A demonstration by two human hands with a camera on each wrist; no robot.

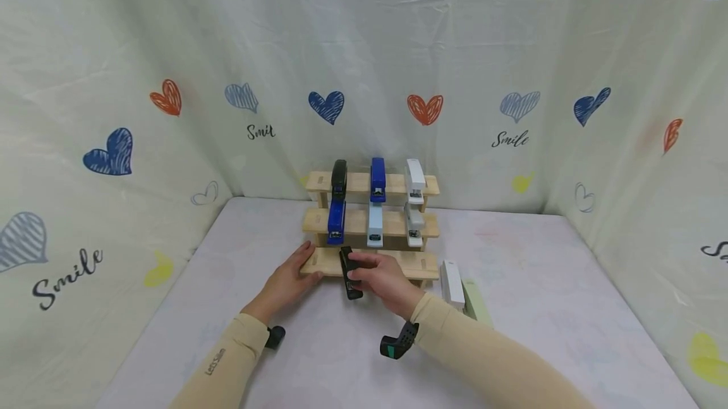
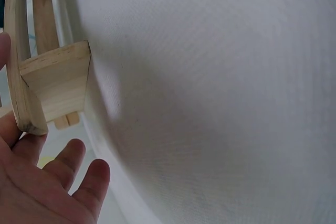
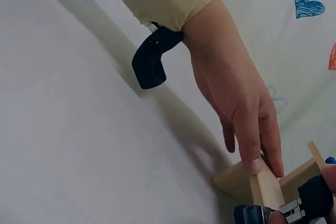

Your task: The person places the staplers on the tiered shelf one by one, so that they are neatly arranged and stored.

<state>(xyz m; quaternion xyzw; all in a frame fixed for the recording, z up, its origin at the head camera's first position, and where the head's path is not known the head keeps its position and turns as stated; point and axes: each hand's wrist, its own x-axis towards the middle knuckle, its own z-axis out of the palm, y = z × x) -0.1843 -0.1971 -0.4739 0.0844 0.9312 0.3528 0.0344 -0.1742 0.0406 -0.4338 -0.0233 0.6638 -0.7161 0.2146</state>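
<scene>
My right hand point(image 1: 389, 284) pinches a black stapler point(image 1: 351, 289) between thumb and fingers. That stapler overlaps the bottom step point(image 1: 412, 263) of a three-step wooden rack, left of its middle, with its near end jutting past the front edge. In the right wrist view the black stapler point(image 3: 316, 198) shows some metal along its body. My left hand point(image 1: 287, 284) holds the left end of the bottom step, thumb at the front edge and fingers round the end. In the left wrist view the board end point(image 2: 32, 116) lies against its fingers, and two other fingers stand free.
On the top step stand a black point(image 1: 339, 180), a blue point(image 1: 378, 179) and a white stapler point(image 1: 415, 179). The middle step holds a blue point(image 1: 336, 222), a light blue point(image 1: 375, 224) and a grey-white stapler point(image 1: 414, 224). Right of the rack lie a white point(image 1: 452, 282) and a pale green stapler point(image 1: 476, 303).
</scene>
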